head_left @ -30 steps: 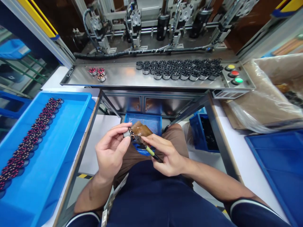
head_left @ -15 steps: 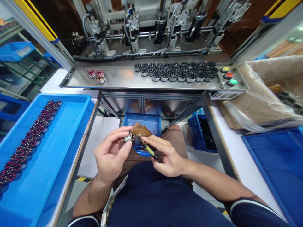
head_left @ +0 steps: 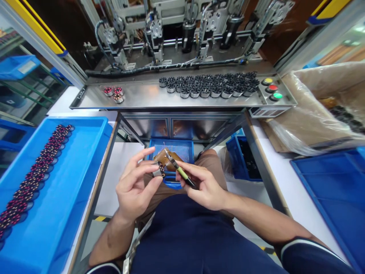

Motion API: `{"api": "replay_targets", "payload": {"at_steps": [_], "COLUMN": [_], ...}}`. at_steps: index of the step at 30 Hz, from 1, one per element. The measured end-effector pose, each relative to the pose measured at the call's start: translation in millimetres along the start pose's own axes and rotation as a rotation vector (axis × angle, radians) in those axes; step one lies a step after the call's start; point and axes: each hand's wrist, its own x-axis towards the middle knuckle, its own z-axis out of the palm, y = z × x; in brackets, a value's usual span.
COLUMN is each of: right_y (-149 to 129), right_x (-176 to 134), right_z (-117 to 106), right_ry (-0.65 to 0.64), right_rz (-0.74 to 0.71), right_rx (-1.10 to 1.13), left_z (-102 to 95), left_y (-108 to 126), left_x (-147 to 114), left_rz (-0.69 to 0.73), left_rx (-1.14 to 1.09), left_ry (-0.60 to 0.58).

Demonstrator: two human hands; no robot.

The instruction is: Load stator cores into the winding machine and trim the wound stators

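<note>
Hands: left hand (head_left: 138,184) pinches a motor part (head_left: 159,171) between thumb and one finger, with another finger raised clear of it. Wire-wound end of the part is turned toward the right hand (head_left: 203,184), which is closed around the green-and-black handles of the cutters (head_left: 182,173). Cutter tip points up and away from the body, apart from the part; whether its blades are together is too small to tell

Position: part and cutters are held in the air over the lap, between the two side benches, nearer the body than the front edge of the metal shelf (head_left: 137,93). Just beyond them, a brown pad (head_left: 161,155) at the near side of a blue bin (head_left: 186,150); cutter tip overlaps the pad in view, contact cannot be told

Metal shelf: three red-and-copper coils (head_left: 118,99) near its left end; black-topped parts (head_left: 205,92) in packed rows from the middle toward the right end; yellow, red and green buttons (head_left: 272,88) at the right end

Left bench: blue tray (head_left: 71,186), a long band of coils (head_left: 37,171) running from near its far edge down along its left edge

Right bench (head_left: 269,152): plastic-lined carton (head_left: 306,91) at the far end, dark blue tray (head_left: 333,186) nearer the body
</note>
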Motion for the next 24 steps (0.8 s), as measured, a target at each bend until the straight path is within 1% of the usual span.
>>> {"api": "replay_targets", "payload": {"at_steps": [2,4,8,11,15,18,20,24], "right_y": [-3.6,-7.8,-14.6,-19.4,-29.7,-38.5,-42.7,-44.3], "right_x": [-1.1,-2.1,-4.9,-9.2,-14.3,-11.5,-6.9,-0.9], "right_z": [-3.9,-8.8,-17.0,-18.4,-17.1,-16.8,-16.3,-13.8], "right_ry": [-0.011,-0.023,-0.027,-0.041,-0.120,-0.198,-0.220,-0.236], "right_rz": [0.072,0.113,0.131,0.150,0.251,0.276,0.251,0.224], "right_rx": [0.028,0.021,-0.012,0.020,0.237,0.337,0.348,0.353], "left_z": [-2.9,-5.7,-10.3,-12.2,-13.9,-14.1,-13.8,-13.5], "left_y": [-4.4,-7.8,-11.1,-11.1,-11.6,-15.3,-19.1,-25.6], "left_x": [0.8,1.7,3.8,5.1,4.7,1.3,-3.0,-13.3], "left_rz": [0.067,0.124,0.273,0.328,0.322,0.323,0.264,0.069], "left_rx": [0.084,0.195,0.427,0.514,0.573,0.528,0.468,0.371], "left_ry": [0.021,0.039,0.012,-0.003,-0.038,-0.014,0.040,0.101]}}
